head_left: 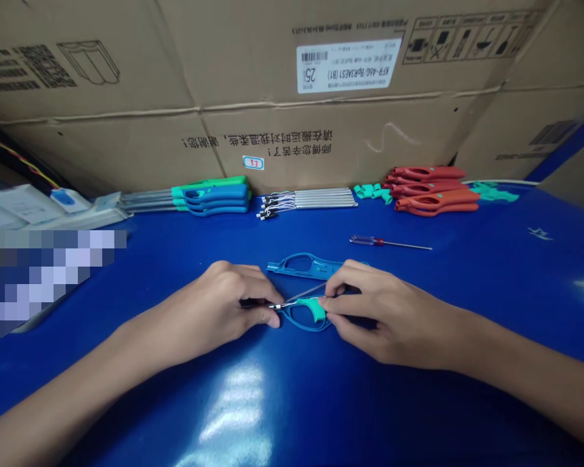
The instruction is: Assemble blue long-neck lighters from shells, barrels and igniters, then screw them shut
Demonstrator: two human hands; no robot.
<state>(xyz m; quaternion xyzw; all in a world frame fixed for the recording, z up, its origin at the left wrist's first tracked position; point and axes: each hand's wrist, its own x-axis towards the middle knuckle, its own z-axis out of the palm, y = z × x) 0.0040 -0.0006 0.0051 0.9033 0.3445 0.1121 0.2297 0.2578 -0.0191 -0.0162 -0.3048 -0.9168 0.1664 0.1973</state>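
Low over the blue tabletop, my left hand (246,295) pinches the end of a thin metal tube (275,307) from which wires run to the right. My right hand (370,311) has its fingers closed round the right part of a blue lighter handle half (305,326), touching the green trigger (313,307) seated in it. The fingers hide the rest of this half. Just behind it lies another blue handle half (299,264), inner side up, partly covered by my right hand.
A screwdriver (389,242) lies beyond my right hand. Along the cardboard box (253,78) stand stacked blue and green lighters (217,198), metal tubes with wires (321,198), red and orange handles (433,189) and loose green triggers (496,191). White boxes (24,204) are at left.
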